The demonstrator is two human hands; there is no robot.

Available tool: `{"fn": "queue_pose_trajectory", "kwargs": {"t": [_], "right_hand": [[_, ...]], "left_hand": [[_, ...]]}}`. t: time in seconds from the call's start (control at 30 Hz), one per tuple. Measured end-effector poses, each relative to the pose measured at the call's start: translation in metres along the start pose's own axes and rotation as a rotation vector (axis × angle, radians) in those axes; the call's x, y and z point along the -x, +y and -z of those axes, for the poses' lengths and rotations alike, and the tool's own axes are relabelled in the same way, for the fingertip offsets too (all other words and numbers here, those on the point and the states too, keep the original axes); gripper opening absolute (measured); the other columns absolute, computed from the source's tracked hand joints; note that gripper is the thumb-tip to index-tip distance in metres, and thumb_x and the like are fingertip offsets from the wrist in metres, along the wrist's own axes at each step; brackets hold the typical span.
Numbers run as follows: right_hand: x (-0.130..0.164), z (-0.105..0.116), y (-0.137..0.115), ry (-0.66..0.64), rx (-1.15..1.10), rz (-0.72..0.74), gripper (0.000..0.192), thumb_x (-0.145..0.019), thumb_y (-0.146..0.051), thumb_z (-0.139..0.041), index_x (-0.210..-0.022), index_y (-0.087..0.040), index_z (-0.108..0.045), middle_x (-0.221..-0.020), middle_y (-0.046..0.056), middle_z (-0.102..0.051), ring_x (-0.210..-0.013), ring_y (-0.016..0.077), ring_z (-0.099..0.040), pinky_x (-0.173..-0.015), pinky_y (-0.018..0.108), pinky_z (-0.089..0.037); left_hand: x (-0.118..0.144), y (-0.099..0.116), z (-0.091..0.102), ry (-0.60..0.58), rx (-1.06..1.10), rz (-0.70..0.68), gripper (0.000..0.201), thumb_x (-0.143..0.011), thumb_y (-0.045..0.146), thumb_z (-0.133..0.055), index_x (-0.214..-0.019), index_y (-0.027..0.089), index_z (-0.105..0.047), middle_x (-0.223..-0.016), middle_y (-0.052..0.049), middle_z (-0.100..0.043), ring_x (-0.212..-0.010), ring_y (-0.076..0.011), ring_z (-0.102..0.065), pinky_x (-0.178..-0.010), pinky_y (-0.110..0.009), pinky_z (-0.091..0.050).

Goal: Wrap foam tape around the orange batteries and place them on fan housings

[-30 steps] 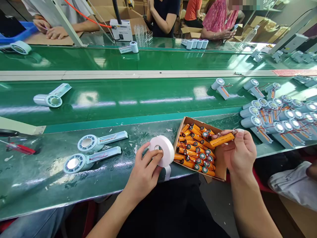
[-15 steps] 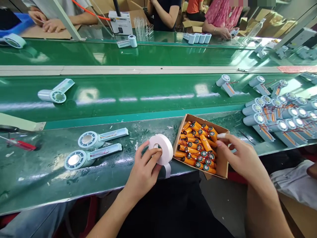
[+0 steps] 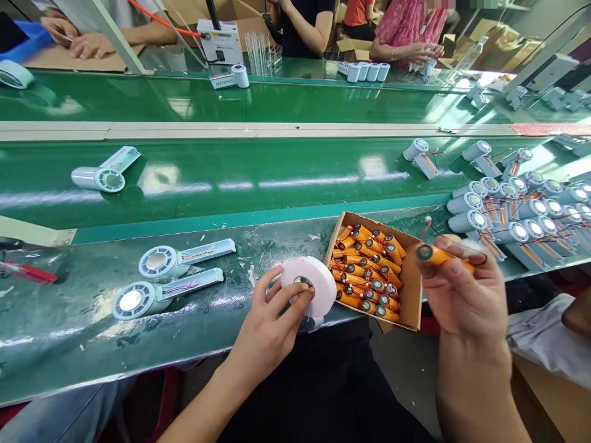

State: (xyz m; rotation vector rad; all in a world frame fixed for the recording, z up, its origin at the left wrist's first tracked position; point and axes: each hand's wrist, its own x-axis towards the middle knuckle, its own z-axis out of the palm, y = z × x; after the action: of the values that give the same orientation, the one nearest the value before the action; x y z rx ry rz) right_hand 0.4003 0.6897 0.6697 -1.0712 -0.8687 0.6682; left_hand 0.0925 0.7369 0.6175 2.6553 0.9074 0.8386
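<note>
My left hand (image 3: pixel 272 314) is closed on a roll of white tape (image 3: pixel 323 283), its fingers in the core hole, above the bench's front edge. A loose tape end hangs at the roll's underside. My right hand (image 3: pixel 466 295) pinches an orange cylindrical battery (image 3: pixel 436 255) with thin wires and a small white connector, raised just right of the cardboard box (image 3: pixel 412 307). Inside that box lie several more orange batteries (image 3: pixel 367 271) with red and black wires. Left of the tape, two pale blue fan bodies (image 3: pixel 159 261) with open handles rest on the bench.
Many pale blue fan bodies (image 3: pixel 521 215) crowd the bench at the right. Others lie on the green conveyor belt (image 3: pixel 258 166). A red screwdriver (image 3: pixel 32 272) is at the far left. Across the belt, co-workers sit near a white box (image 3: pixel 219 43) and clear tubes (image 3: pixel 258 55).
My right hand has lifted an orange battery out of the box and moved right with it. My left hand has shifted the tape roll slightly right, turning its flat side more toward me.
</note>
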Motion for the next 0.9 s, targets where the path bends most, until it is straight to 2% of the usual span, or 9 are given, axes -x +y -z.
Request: {"fn": "queue_pose_trajectory", "kwargs": {"t": [0.07, 0.2, 0.3, 0.43, 0.53, 0.6, 0.67, 0.83, 0.9], "right_hand": [[0.012, -0.023, 0.007, 0.061, 0.055, 0.091, 0.016, -0.080, -0.021, -0.086, -0.086, -0.027, -0.073, -0.097, 0.000, -0.065, -0.093, 0.0165, -0.068, -0.086, 0.033, -0.060], [0.036, -0.059, 0.022, 0.046, 0.330, 0.225, 0.019, -0.078, -0.018, -0.088, -0.082, -0.024, -0.070, -0.087, 0.001, -0.066, -0.084, 0.0188, -0.068, -0.078, 0.035, -0.060], [0.047, -0.064, 0.027, -0.164, 0.430, 0.153, 0.018, -0.081, -0.019, -0.087, -0.085, -0.024, -0.071, -0.091, 0.002, -0.069, -0.087, 0.0199, -0.069, -0.079, 0.036, -0.061], [0.038, -0.054, 0.019, -0.487, 0.396, -0.216, 0.033, -0.090, -0.031, -0.078, -0.122, -0.027, -0.069, -0.112, 0.004, -0.074, -0.100, 0.0230, -0.072, -0.085, 0.037, -0.062], [0.016, -0.048, 0.003, -0.709, 0.649, -0.305, 0.009, -0.093, -0.031, -0.073, -0.098, -0.023, -0.074, -0.086, 0.000, -0.074, -0.080, 0.0193, -0.070, -0.072, 0.031, -0.058], [0.004, -0.048, -0.005, -0.774, 0.793, -0.290, 0.016, -0.091, -0.028, -0.073, -0.077, -0.021, -0.071, -0.069, -0.001, -0.067, -0.067, 0.0162, -0.064, -0.064, 0.028, -0.054], [0.002, -0.055, -0.004, -0.711, 0.682, -0.324, 0.011, -0.088, -0.029, -0.077, -0.081, -0.021, -0.073, -0.073, -0.001, -0.070, -0.070, 0.0175, -0.067, -0.067, 0.029, -0.056], [0.031, -0.087, 0.022, -0.002, 0.014, -0.250, 0.038, -0.084, -0.038, -0.085, -0.117, -0.023, -0.074, -0.112, 0.007, -0.076, -0.100, 0.0243, -0.074, -0.091, 0.041, -0.062], [0.034, -0.083, 0.022, 0.114, -0.047, -0.197, 0.033, -0.086, -0.038, -0.083, -0.115, -0.026, -0.074, -0.112, 0.006, -0.076, -0.100, 0.0234, -0.074, -0.091, 0.042, -0.062]], "left_hand": [[-0.001, 0.003, 0.003, -0.028, -0.073, -0.043, 0.049, -0.087, -0.005, -0.062, -0.130, 0.018, -0.064, -0.123, -0.008, -0.069, -0.147, -0.0387, -0.032, -0.113, -0.056, -0.053], [-0.010, 0.006, 0.014, -0.054, -0.216, -0.200, 0.046, -0.087, -0.004, -0.061, -0.130, 0.012, -0.066, -0.125, -0.010, -0.069, -0.149, -0.0405, -0.032, -0.115, -0.055, -0.053], [-0.017, 0.005, 0.027, -0.053, -0.311, -0.269, 0.037, -0.089, 0.000, -0.064, -0.124, 0.010, -0.070, -0.122, -0.009, -0.070, -0.144, -0.0388, -0.042, -0.109, -0.047, -0.058], [-0.026, 0.001, 0.048, -0.119, -0.394, -0.344, 0.035, -0.089, -0.002, -0.060, -0.118, 0.013, -0.074, -0.121, -0.007, -0.070, -0.141, -0.0336, -0.048, -0.106, -0.038, -0.059], [-0.039, -0.001, 0.064, -0.231, -0.436, -0.435, 0.033, -0.090, -0.001, -0.056, -0.113, 0.013, -0.075, -0.119, -0.008, -0.069, -0.138, -0.0287, -0.053, -0.115, -0.037, -0.052], [-0.050, -0.002, 0.073, -0.272, -0.458, -0.493, 0.032, -0.090, 0.000, -0.054, -0.109, 0.013, -0.076, -0.119, -0.008, -0.068, -0.136, -0.0272, -0.054, -0.120, -0.037, -0.049], [-0.058, -0.001, 0.079, -0.262, -0.464, -0.520, 0.031, -0.091, 0.002, -0.054, -0.109, 0.014, -0.076, -0.118, -0.007, -0.067, -0.135, -0.0265, -0.053, -0.122, -0.039, -0.047], [-0.044, 0.018, 0.058, 0.048, -0.320, -0.293, 0.031, -0.090, 0.010, -0.069, -0.121, 0.013, -0.070, -0.100, -0.005, -0.064, -0.124, -0.0294, -0.054, -0.121, -0.057, -0.046], [-0.024, 0.027, 0.041, 0.107, -0.212, -0.187, 0.031, -0.090, 0.012, -0.071, -0.122, 0.012, -0.069, -0.096, -0.005, -0.063, -0.121, -0.0281, -0.054, -0.119, -0.052, -0.049]]}}
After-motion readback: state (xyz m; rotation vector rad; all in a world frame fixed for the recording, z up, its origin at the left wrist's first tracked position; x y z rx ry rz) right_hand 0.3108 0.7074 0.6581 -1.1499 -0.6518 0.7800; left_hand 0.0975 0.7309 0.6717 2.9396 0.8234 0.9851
